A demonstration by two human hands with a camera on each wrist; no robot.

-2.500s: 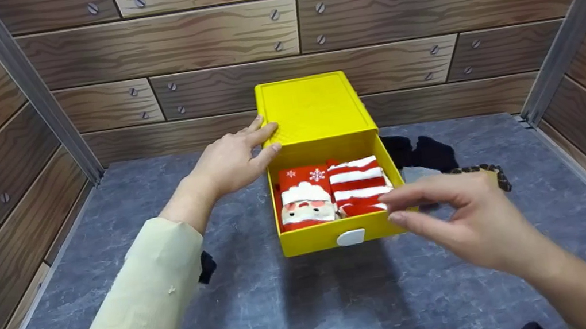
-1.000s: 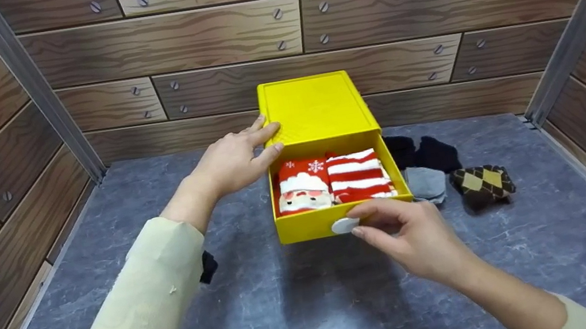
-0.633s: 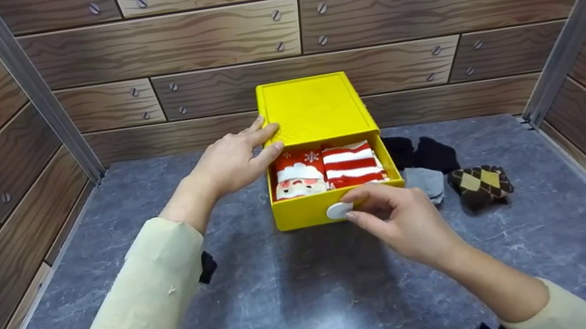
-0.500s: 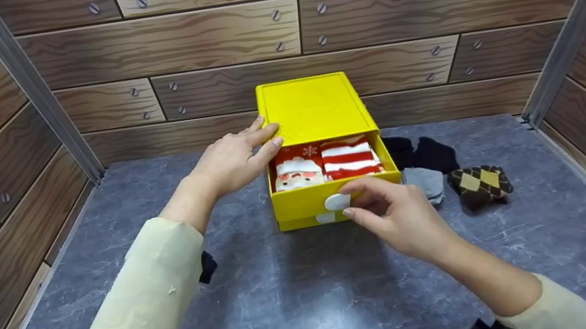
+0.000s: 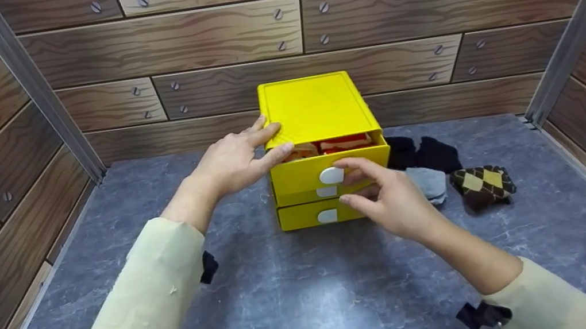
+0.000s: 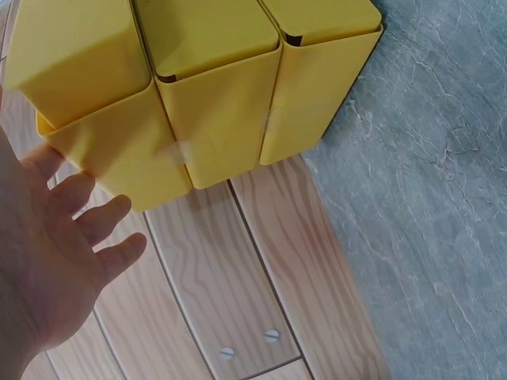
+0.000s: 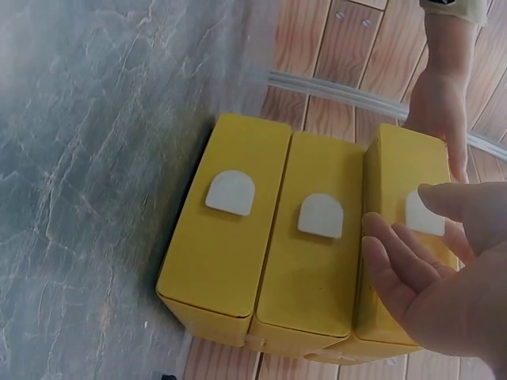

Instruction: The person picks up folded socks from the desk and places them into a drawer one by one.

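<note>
A yellow drawer unit [image 5: 313,106] with three stacked drawers stands at the back middle. Its top drawer [image 5: 295,178] sticks out a little, and strips of red and white folded socks [image 5: 346,143] show inside. My left hand [image 5: 231,162] rests on the unit's left upper edge with straight fingers; in the left wrist view they spread beside the yellow side wall [image 6: 135,150]. My right hand [image 5: 391,202] is at the top drawer's white handle [image 5: 332,175], its index fingertip at the handle's edge and its thumb lower, apart from it. In the right wrist view those fingers look loose.
To the right of the unit lie black socks [image 5: 434,154], a folded grey sock [image 5: 427,184] and a brown-yellow argyle sock [image 5: 483,185]. Wood-patterned walls [image 5: 227,35] enclose the grey marbled tabletop [image 5: 269,313] at the back and both sides.
My right hand has come to the handle and moved back with the top drawer, which slid most of the way in. Lower drawer fronts have come into sight. My left hand stayed in place.
</note>
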